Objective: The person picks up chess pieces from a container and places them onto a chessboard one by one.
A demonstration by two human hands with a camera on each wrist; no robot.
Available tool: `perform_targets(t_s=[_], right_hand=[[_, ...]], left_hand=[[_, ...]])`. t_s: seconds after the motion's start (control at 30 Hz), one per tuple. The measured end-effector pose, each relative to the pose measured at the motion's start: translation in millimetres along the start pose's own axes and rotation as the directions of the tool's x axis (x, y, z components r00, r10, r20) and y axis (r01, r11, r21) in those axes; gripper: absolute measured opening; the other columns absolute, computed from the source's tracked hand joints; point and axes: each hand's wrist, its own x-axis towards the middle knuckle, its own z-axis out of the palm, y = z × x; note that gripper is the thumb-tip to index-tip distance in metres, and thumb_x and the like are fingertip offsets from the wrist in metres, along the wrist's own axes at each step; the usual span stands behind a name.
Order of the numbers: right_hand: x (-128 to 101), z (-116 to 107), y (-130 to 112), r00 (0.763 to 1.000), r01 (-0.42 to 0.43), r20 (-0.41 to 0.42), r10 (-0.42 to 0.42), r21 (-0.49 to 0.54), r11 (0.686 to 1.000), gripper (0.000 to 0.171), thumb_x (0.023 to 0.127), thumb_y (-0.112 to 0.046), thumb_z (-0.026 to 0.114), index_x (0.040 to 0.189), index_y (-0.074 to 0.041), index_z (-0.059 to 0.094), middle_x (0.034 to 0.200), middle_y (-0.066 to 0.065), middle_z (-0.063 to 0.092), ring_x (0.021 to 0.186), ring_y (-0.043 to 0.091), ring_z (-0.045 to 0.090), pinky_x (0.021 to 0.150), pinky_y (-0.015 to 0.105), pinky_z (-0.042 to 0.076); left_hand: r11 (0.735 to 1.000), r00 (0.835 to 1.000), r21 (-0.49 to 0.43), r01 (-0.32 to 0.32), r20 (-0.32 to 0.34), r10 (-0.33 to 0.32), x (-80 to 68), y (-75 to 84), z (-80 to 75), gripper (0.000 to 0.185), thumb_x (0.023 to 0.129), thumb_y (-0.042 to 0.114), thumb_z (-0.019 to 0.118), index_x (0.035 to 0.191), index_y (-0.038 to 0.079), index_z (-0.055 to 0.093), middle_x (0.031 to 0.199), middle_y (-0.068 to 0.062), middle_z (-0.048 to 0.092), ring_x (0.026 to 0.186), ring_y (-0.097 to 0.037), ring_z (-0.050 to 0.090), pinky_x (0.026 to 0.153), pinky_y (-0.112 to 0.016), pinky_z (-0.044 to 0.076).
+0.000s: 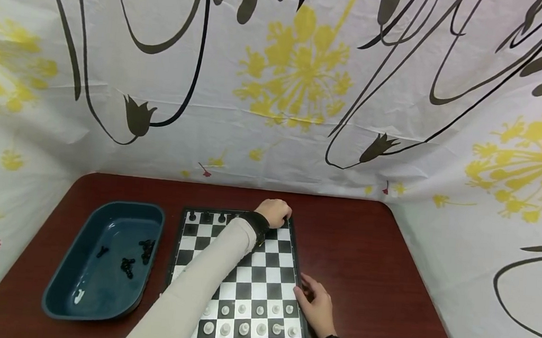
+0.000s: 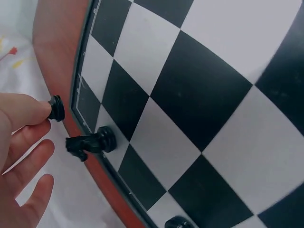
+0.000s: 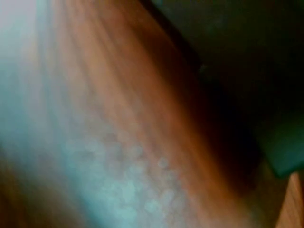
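A black-and-white chessboard [image 1: 258, 275] lies on the table. Reaching across it, my left hand [image 1: 274, 213] is over the far right corner. In the left wrist view, thumb and forefinger pinch a black chess piece [image 2: 57, 108] by its upper part; only its base shows, so its kind is hidden. Beside it a black knight [image 2: 97, 142] stands on an edge square. My right hand [image 1: 316, 306] rests at the board's right edge, thumb on the border. White pieces [image 1: 244, 328] stand in two rows at the near side. Black pieces [image 1: 221, 218] stand along the far row, partly behind the arm.
Left of the board sits a blue plastic tray [image 1: 66, 275] with several black pieces [image 1: 127, 267] inside. Dark red table [image 1: 364, 261] extends to the right. A patterned white cloth [image 1: 253, 157] hangs behind. The right wrist view is too blurred to read.
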Motion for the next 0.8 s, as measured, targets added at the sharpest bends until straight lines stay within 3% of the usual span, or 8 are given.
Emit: perform_targets(t_s=[0.13,0.33,0.53,0.8], right_hand=[[0.2,0.6,0.7,1.0,0.017,-0.002,-0.017,0.001,1.0,0.037,0.074,-0.016,0.074,0.109,-0.009,0.065,0.088,0.0,0.068,0.068,0.005,0.055,0.061,0.023,0.046],[0.8,1.6,0.3,0.999,0.033,-0.015,-0.033,0.015,0.999,0.037,0.073,-0.014,0.075,0.108,-0.009,0.065,0.088,0.0,0.068,0.067,0.005,0.055,0.06,0.023,0.047],[0.5,1.4,-1.8,0.999,0.038,-0.016,-0.037,0.018,0.999,0.037,0.073,-0.013,0.075,0.108,-0.008,0.065,0.089,0.0,0.068,0.067,0.004,0.055,0.061,0.023,0.047],[0.7,1.4,0.8,0.999,0.031,-0.012,-0.031,0.011,0.999,0.037,0.073,-0.014,0.074,0.109,-0.009,0.065,0.089,0.0,0.069,0.067,0.004,0.054,0.06,0.022,0.046]], left_hand=[[0.999,0.999,0.037,0.037,-0.023,-0.036,5.6,-1.0,6.9,0.022,0.084,0.006,0.056,0.097,0.019,0.07,0.098,0.006,0.066,0.089,-0.01,0.06,0.073,-0.028,0.048],[0.993,0.996,0.1,0.062,-0.07,-0.055,9.7,5.4,13.3,0.02,0.081,0.005,0.06,0.084,0.021,0.071,0.086,0.007,0.066,0.08,-0.011,0.059,0.071,-0.034,0.043],[0.982,0.993,0.146,0.117,-0.031,-0.113,10.4,7.5,21.1,0.023,0.082,0.002,0.061,0.085,0.023,0.071,0.087,0.007,0.066,0.08,-0.012,0.058,0.076,-0.036,0.042],[0.978,0.992,0.17,0.124,-0.037,-0.119,10.8,7.8,23.7,0.022,0.084,0.003,0.06,0.081,0.022,0.07,0.081,0.006,0.066,0.077,-0.013,0.059,0.075,-0.038,0.043]])
